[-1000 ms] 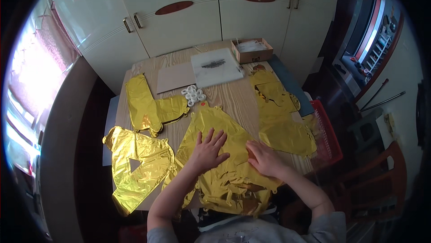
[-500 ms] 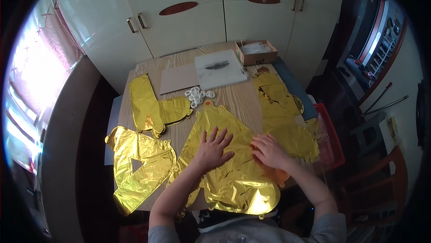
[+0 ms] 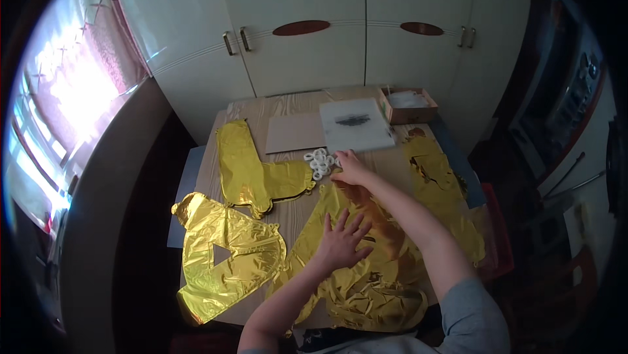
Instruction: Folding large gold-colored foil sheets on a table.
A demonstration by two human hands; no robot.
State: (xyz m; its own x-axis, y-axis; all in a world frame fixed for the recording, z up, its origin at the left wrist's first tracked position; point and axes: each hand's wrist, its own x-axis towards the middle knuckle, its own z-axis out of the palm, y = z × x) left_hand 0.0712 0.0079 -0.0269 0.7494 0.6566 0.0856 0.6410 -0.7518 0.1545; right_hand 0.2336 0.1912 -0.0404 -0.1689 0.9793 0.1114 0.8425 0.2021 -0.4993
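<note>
We're holding left hand (image 3: 340, 246) over gold foil (image 3: 381, 275), fingers apart; right hand (image 3: 353, 168) sitting at white rings (image 3: 320, 161), fingers' grip unclear.

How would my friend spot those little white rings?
On the wooden table, find the greyish board. Just in front of its right end, by the right hand, is the heap of white rings, round, unlike the L-shaped gold foil nearby.
</note>
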